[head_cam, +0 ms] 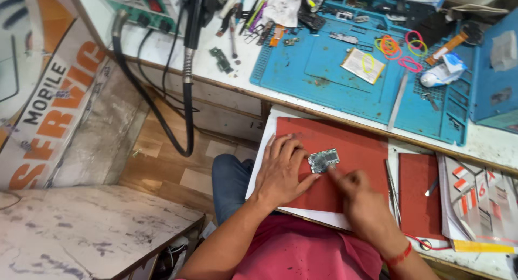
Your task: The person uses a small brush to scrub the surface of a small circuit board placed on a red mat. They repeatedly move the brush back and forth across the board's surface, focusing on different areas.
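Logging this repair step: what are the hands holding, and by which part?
Left hand pins the small circuit board flat by its left edge on the red mat; right hand touches its lower edge.

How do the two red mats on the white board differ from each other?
The large red mat is wide and lies under both hands; the small red mat is narrower and sits to its right, untouched. The large one carries a small circuit board, held by the left hand and touched by the right hand; the small one carries only a thin tool. Both are flat, rectangular and the same dull red.
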